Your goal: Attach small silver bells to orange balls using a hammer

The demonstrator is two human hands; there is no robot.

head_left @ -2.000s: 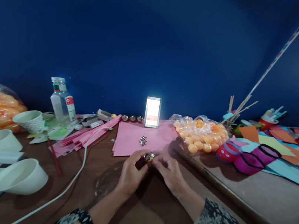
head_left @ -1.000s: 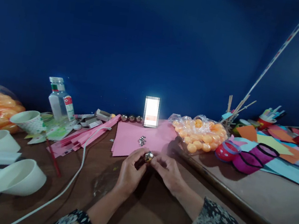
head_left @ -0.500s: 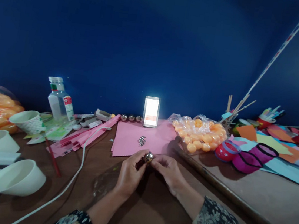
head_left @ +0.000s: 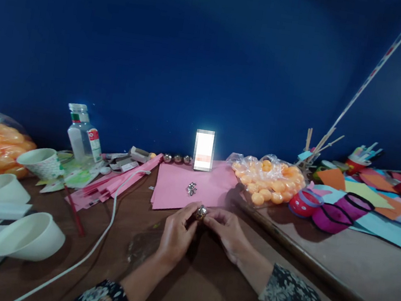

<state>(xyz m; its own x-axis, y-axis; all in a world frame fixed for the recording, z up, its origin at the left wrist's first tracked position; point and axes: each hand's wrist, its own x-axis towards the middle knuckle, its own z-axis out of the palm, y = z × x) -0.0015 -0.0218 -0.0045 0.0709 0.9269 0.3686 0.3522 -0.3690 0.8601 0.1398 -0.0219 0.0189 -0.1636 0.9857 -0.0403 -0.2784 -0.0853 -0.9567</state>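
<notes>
A small ball covered in shiny silver pieces [head_left: 201,212] is between my two hands, above the brown table near the front edge of the pink paper [head_left: 172,186]. The fingers and thumb of my left hand [head_left: 177,235] are closed round its left side. My right hand [head_left: 228,232] pinches at the ball's right side; whatever tiny piece its fingertips may hold is too small to make out. Just beyond, on the paper, lies a little heap of silver pieces [head_left: 191,188] that look like thumbtacks. Several similar silver balls [head_left: 177,158] stand in a row at the back.
A bag of orange balls [head_left: 274,184] lies right of the paper, with a dark wooden stick [head_left: 305,254] running toward the front right. At left are paper cups [head_left: 29,235], a clear bottle [head_left: 83,138] and a white cable [head_left: 96,243]. A bright blurred screen [head_left: 204,150] stands behind.
The view has shifted slightly, so things at left appear a little further right. Both hands stay at the silver-covered ball, with hardly any movement of the fingers.
</notes>
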